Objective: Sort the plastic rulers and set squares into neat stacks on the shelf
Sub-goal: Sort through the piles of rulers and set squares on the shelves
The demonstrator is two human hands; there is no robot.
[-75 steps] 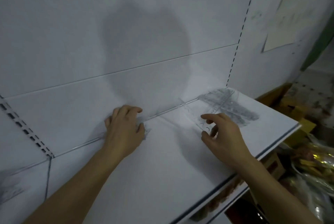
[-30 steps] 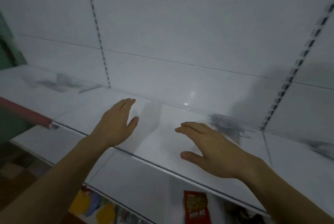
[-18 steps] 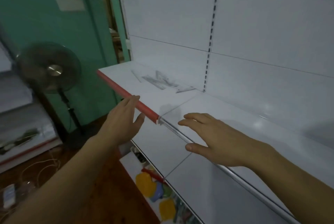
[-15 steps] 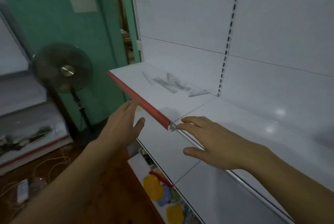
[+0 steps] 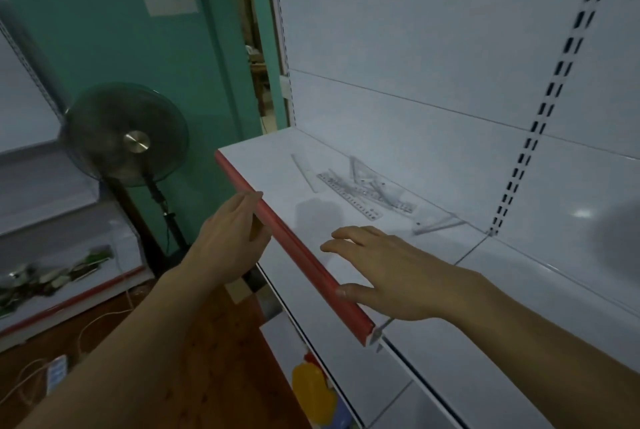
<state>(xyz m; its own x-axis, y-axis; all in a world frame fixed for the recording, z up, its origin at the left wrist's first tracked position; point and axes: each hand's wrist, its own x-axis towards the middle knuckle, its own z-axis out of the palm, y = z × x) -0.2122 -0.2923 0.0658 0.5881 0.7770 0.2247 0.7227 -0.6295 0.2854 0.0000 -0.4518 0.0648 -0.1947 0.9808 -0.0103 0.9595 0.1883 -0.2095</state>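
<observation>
A loose heap of clear plastic rulers and set squares (image 5: 367,191) lies near the back of the white shelf (image 5: 277,168), which has a red front edge. One single ruler (image 5: 304,172) lies apart to the left of the heap, and a set square (image 5: 438,224) sits apart to its right. My right hand (image 5: 384,272) hovers flat over the shelf, fingers straight, short of the heap and holding nothing. My left hand (image 5: 232,238) is outside the shelf, fingers straight beside the red edge, empty.
A standing fan (image 5: 126,137) is on the floor to the left in front of a green wall. A lower shelf (image 5: 346,342) juts out beneath, with yellow and blue items (image 5: 313,390) under it. A slotted upright (image 5: 547,106) divides the back panel.
My view has swung left from one shelf bay with sorted rulers to the bay with the red edge. Both empty hands have travelled with it toward this unsorted heap.
</observation>
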